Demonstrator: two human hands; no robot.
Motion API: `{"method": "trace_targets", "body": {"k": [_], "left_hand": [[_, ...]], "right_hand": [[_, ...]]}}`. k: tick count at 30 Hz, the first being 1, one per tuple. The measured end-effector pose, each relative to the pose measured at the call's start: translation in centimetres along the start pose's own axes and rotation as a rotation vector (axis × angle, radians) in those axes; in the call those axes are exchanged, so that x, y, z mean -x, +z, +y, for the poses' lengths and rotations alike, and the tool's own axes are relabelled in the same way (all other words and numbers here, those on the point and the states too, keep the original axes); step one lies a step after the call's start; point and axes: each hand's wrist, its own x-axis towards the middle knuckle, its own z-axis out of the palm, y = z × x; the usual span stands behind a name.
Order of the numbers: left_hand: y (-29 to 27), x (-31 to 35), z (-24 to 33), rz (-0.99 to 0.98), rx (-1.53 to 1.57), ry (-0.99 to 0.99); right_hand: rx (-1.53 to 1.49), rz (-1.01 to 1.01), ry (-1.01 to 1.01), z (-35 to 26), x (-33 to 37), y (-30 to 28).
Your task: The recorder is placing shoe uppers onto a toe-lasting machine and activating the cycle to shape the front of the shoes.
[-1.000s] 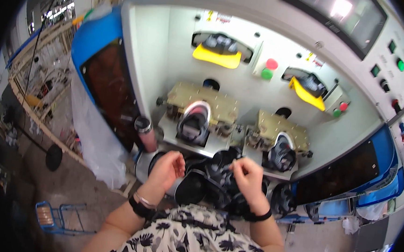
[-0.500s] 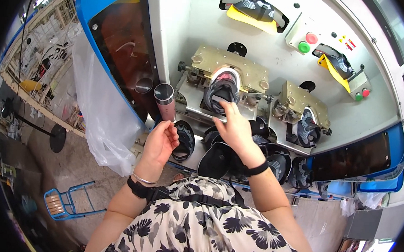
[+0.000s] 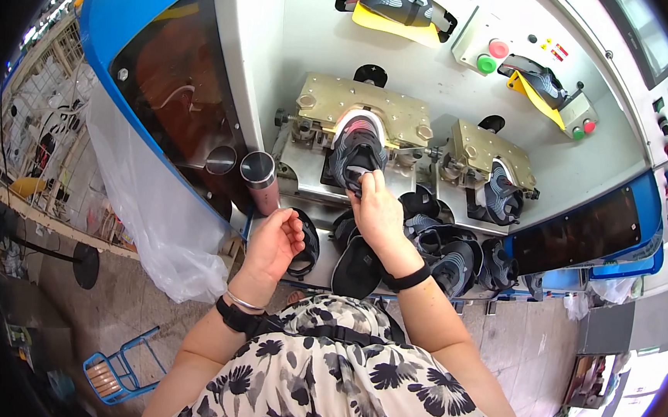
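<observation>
A dark grey shoe upper with pale stripes sits toe-first in the left metal clamp unit. My right hand pinches the edge of its heel opening, fingertips and thumb closed on it. My left hand hovers lower left, loosely curled with the palm showing and nothing held in it. Beside its fingers lies a black shoe piece, partly hidden by the hand. Just above the left hand stands a pink tumbler with a dark lid.
A second shoe upper sits in the right clamp unit. Several dark uppers pile along the front ledge. Yellow holders with shoes and a push-button box are on the back wall. Blue-framed dark panels flank the opening.
My right hand has closed from resting on the shoe's opening to pinching its heel edge. My left hand has stayed beside the tumbler, loosely curled. The whole view has shifted slightly.
</observation>
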Motion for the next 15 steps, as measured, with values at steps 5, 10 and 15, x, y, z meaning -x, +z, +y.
{"method": "trace_targets", "body": {"k": [5,10,15], "left_hand": [[-0.4,-0.2,0.5,-0.023,-0.018,-0.017],[1.1,2.3,2.3,-0.012,-0.197,0.352],[-0.6,3.1,3.7,0.020,-0.299,0.646]], "right_hand": [[-0.006,0.019,-0.002,0.0,0.0,0.6],[-0.010,0.007,0.029,-0.1,0.1,1.0],[-0.009,0.054,-0.002,0.0,0.0,1.4]]}}
